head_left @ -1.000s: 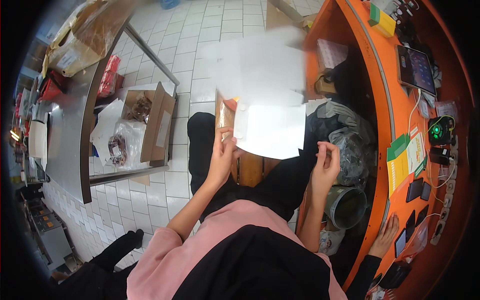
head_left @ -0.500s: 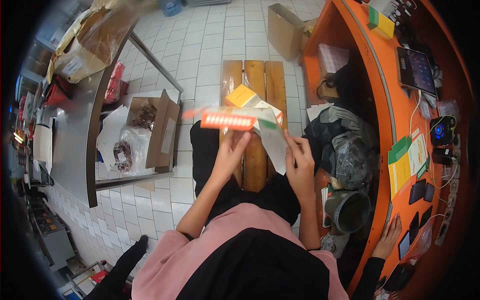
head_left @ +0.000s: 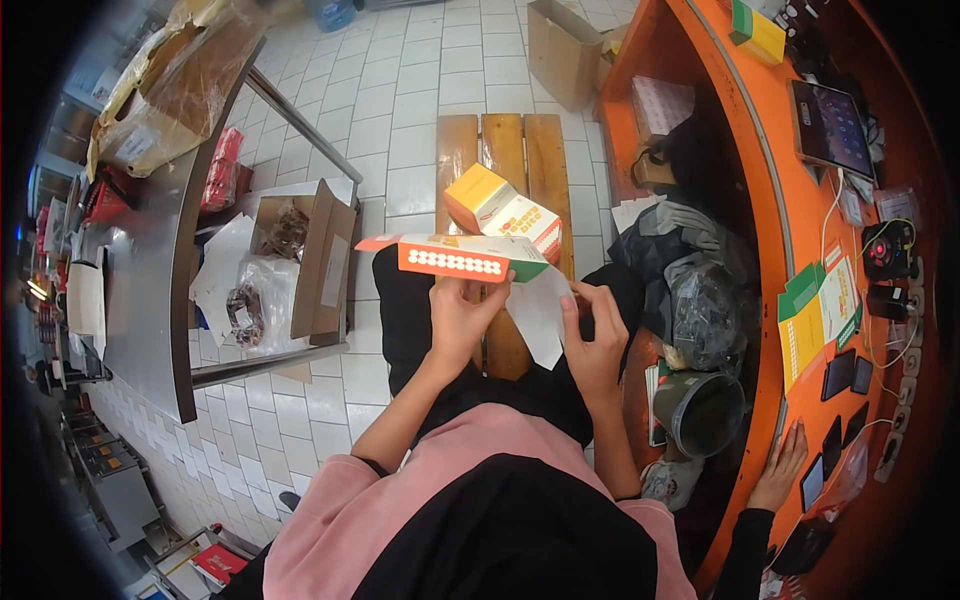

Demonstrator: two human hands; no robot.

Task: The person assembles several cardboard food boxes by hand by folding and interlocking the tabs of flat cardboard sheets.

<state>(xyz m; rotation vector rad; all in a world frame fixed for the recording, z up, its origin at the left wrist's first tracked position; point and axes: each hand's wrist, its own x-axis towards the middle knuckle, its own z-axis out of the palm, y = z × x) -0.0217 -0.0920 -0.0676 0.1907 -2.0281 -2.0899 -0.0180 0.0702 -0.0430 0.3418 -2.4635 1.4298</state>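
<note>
My left hand (head_left: 462, 318) grips a flat, unfolded paperboard carton (head_left: 455, 256), orange and white with a green end, held level above my lap. My right hand (head_left: 592, 330) pinches the white flap (head_left: 540, 312) of that carton at its right side. Just beyond the carton, a folded orange and white carton box (head_left: 502, 210) sits on a wooden bench (head_left: 505, 150). I sit with dark trousers and pink sleeves.
A steel table (head_left: 150, 270) stands at left with an open cardboard box (head_left: 318, 262) and plastic bags on its lower shelf. An orange counter (head_left: 800, 230) curves at right, bearing a tablet (head_left: 832, 125), phones and cables. Another person's hand (head_left: 782, 468) rests on it. A bucket (head_left: 700, 410) stands below.
The white sheet held wide open a second ago has been turned and flattened into a level carton. My hands came closer together, and the folded box on the bench came into sight.
</note>
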